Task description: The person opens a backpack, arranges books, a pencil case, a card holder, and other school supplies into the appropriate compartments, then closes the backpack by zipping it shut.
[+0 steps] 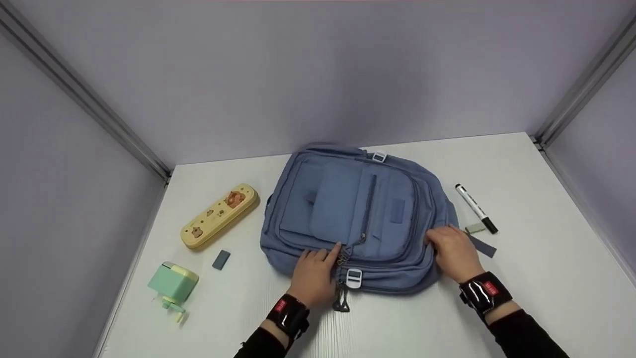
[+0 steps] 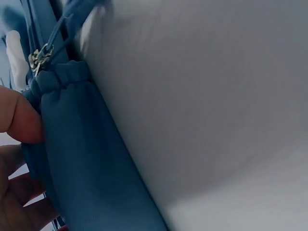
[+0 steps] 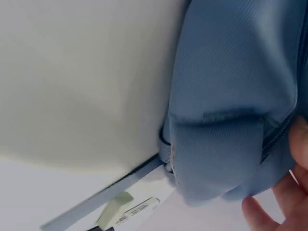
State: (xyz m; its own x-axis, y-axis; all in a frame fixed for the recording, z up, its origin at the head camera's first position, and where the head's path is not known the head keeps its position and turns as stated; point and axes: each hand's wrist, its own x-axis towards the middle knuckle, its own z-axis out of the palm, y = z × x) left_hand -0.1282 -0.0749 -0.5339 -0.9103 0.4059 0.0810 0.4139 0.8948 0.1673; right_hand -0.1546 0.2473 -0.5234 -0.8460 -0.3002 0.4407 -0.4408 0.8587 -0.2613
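A blue backpack (image 1: 338,199) lies on its back on the white table, front pockets facing up. My left hand (image 1: 313,278) holds the near side of the backpack, by a metal zipper pull and a white buckle (image 1: 354,278). In the left wrist view, the thumb (image 2: 21,118) touches the edge of a gathered side pocket (image 2: 91,154), with the fingers lower down. At the right end my right hand (image 1: 454,253) grips the bag's edge, its thumb on top. The right wrist view shows its fingers (image 3: 288,192) beside the blue fabric, partly cut off.
Left of the bag are a yellow pencil case (image 1: 218,216) with bear pictures, a dark eraser-like block (image 1: 221,259) and a green crank pencil sharpener (image 1: 174,283). On the right lie a marker (image 1: 476,208), a small pale green block (image 1: 475,227) and a strap end (image 1: 482,246). Walls enclose the table's back and sides.
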